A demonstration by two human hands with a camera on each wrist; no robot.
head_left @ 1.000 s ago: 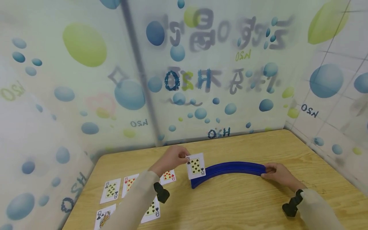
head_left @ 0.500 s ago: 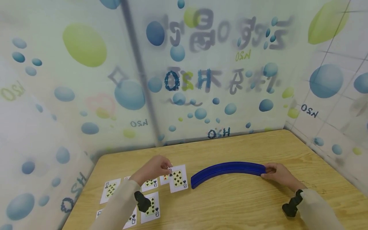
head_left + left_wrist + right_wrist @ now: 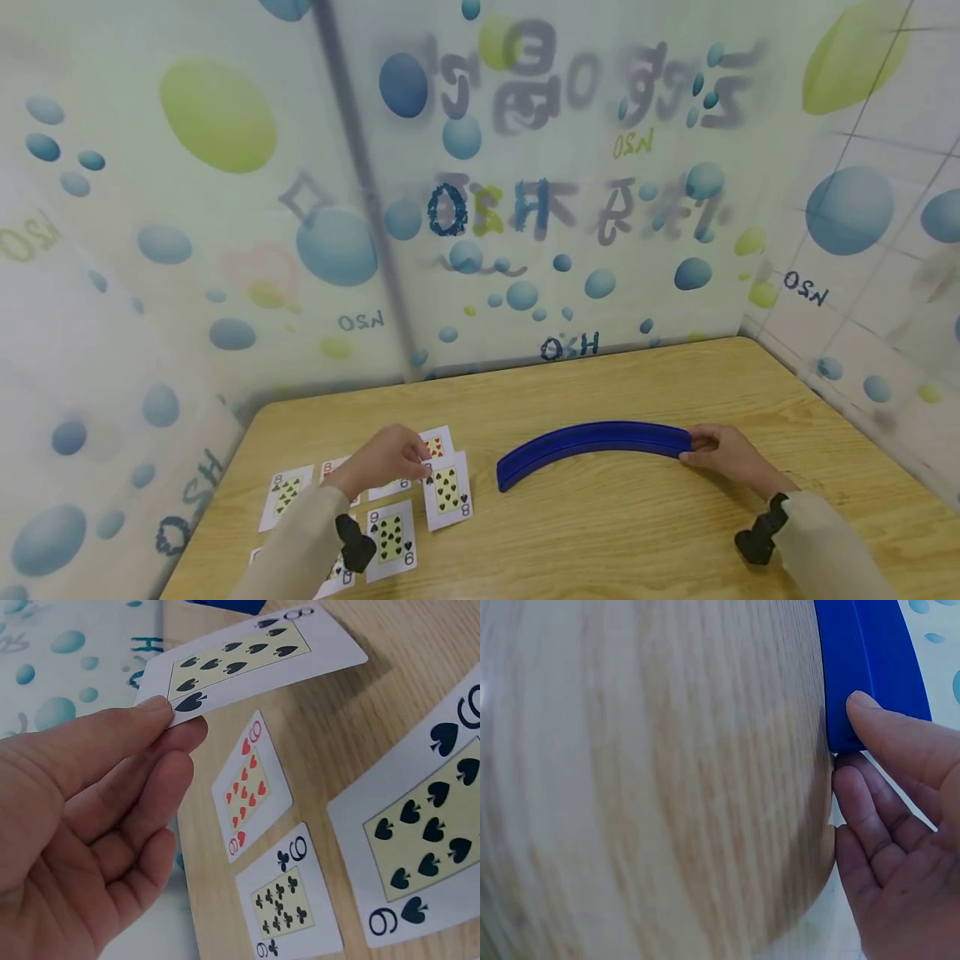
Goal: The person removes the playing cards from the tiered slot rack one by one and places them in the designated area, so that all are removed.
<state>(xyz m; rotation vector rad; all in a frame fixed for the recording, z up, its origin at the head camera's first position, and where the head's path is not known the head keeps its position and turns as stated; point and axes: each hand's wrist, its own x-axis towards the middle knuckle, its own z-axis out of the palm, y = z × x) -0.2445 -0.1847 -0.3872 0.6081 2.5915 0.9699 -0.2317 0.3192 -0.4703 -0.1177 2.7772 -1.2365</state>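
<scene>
My left hand [image 3: 386, 458] pinches the eight of spades [image 3: 447, 492] by its corner, between thumb and index finger. In the left wrist view that card [image 3: 240, 664] is tilted above the table, its shadow beneath it. Just below it lie the nine of hearts [image 3: 245, 787], the nine of clubs [image 3: 289, 896] and the nine of spades [image 3: 405, 855]. At the right, my right hand [image 3: 723, 450] grips the near end of a blue curved playing card holder [image 3: 592, 437], thumb on top. Nothing shows standing in the holder's groove [image 3: 862, 660].
The eight of clubs [image 3: 285, 497] lies face up at the left, beside a red card [image 3: 330, 467] mostly behind my left arm. Other cards below are partly hidden by the sleeve [image 3: 300, 542]. A patterned wall [image 3: 525, 167] rises behind the wooden table [image 3: 600, 525].
My left hand has carried the eight of spades leftward and down, away from the holder's left end to a spot below the nine of hearts. The right hand and holder stay put.
</scene>
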